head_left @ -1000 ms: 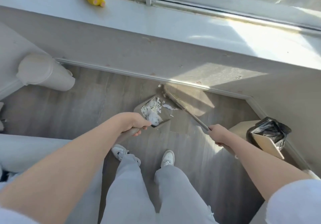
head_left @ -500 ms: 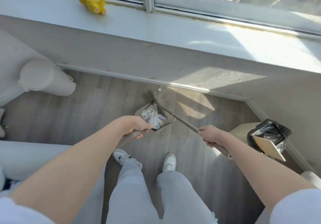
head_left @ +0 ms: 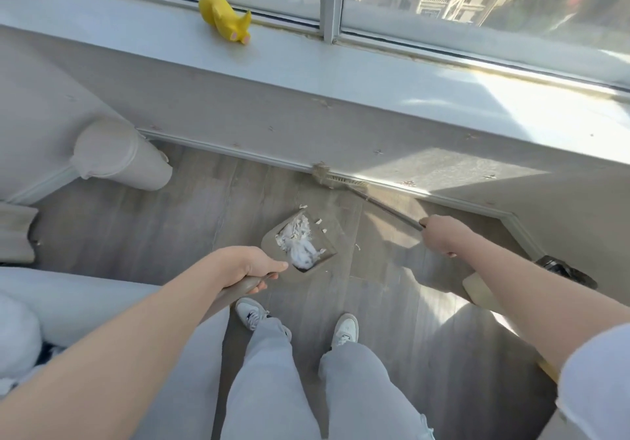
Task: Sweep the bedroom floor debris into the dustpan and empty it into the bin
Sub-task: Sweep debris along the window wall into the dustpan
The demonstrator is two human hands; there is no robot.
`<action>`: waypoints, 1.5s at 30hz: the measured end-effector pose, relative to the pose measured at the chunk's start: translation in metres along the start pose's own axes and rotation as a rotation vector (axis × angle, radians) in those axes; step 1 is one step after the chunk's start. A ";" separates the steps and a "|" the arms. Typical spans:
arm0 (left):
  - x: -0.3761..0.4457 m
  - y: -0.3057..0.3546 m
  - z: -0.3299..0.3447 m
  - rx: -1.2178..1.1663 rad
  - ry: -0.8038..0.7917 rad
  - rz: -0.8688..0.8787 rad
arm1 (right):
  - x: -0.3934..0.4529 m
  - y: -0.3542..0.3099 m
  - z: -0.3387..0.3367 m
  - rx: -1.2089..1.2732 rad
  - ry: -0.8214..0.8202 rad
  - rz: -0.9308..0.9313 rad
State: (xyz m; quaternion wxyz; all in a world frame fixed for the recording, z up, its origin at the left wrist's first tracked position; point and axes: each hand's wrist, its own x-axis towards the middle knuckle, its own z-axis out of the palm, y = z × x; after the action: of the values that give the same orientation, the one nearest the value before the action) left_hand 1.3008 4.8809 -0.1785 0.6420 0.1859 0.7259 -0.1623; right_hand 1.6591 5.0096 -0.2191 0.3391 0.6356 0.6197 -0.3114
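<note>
A grey dustpan (head_left: 325, 236) rests on the wood floor just ahead of my feet, with a heap of white paper debris (head_left: 298, 241) inside it. My left hand (head_left: 250, 267) is shut on the dustpan's long handle. My right hand (head_left: 443, 236) grips the broom handle, and the broom head (head_left: 335, 180) lies against the baseboard beyond the pan. A few white scraps (head_left: 318, 221) lie on the floor by the pan's mouth. The bin (head_left: 559, 270) with a black liner stands at the right, mostly hidden behind my right forearm.
A pale cylindrical bin (head_left: 119, 156) stands at the left by the wall. A yellow toy (head_left: 225, 16) lies on the window sill (head_left: 375, 71). White bedding (head_left: 51, 299) fills the lower left. My two shoes stand close behind the dustpan.
The broom head has swung away from the dustpan to the baseboard. The dustpan has tipped back flat on the floor, and a few scraps lie outside its mouth. My view has shifted left.
</note>
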 end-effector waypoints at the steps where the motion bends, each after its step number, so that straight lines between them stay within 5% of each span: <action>1: 0.002 -0.005 -0.006 -0.012 0.004 -0.006 | 0.006 -0.011 -0.002 -0.029 -0.001 0.000; 10: 0.009 -0.043 -0.038 -0.121 0.001 -0.028 | 0.027 -0.103 0.058 -0.025 -0.189 -0.078; 22: 0.025 -0.028 -0.063 0.006 -0.053 -0.044 | -0.017 -0.027 0.035 0.050 -0.049 -0.038; 28: 0.028 -0.013 -0.056 0.067 -0.053 -0.035 | -0.011 -0.073 0.092 0.158 -0.231 -0.034; 34: 0.020 -0.019 -0.050 0.075 -0.039 -0.043 | -0.073 -0.006 0.082 0.503 -0.216 -0.005; 40: 0.006 -0.028 -0.032 0.037 -0.013 -0.035 | -0.058 0.023 0.062 0.206 0.026 0.028; 45: 0.012 -0.027 -0.008 0.003 0.000 -0.004 | -0.001 -0.001 0.038 -0.043 0.071 0.074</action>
State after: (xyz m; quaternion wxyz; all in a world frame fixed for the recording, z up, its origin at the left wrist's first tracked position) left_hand 1.2796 4.8620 -0.1894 0.6414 0.1855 0.7260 -0.1648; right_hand 1.6592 4.9779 -0.2402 0.3418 0.6614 0.6138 -0.2626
